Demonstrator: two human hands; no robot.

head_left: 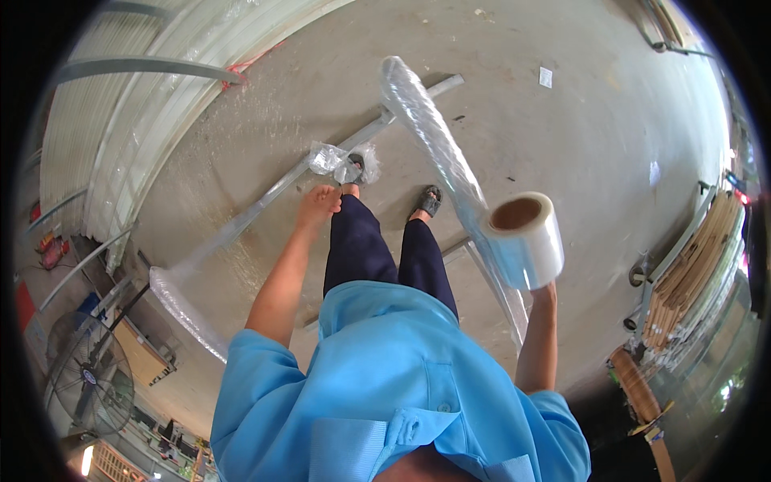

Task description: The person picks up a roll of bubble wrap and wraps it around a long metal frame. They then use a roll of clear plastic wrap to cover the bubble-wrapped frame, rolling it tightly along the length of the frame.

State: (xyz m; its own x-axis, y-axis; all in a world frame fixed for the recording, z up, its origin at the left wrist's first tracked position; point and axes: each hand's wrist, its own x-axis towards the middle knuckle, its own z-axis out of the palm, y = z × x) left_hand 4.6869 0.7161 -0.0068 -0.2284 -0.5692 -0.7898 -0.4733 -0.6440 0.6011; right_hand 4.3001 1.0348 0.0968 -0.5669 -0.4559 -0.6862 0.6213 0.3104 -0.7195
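My right hand [545, 294] holds up a large roll of clear stretch film [536, 249] from below; the roll hides most of its fingers. The roll's brown cardboard core [515, 214] faces up. Just left of it runs a long bundle wrapped in shiny clear film [434, 136]. My left hand [320, 204] hangs above my left leg with its fingers curled in, and nothing shows in them. Beyond that hand, crumpled clear film [324, 158] lies around my left sandal [355, 166].
A grey metal bar [277, 191] lies slantwise under the wrapped bundle. Another film-wrapped end [183, 309] is at the left. Long white panels [120, 136] stack behind curved metal bars at far left, above a black fan [88, 365]. Flat brown boards [695, 269] stand in a rack at right.
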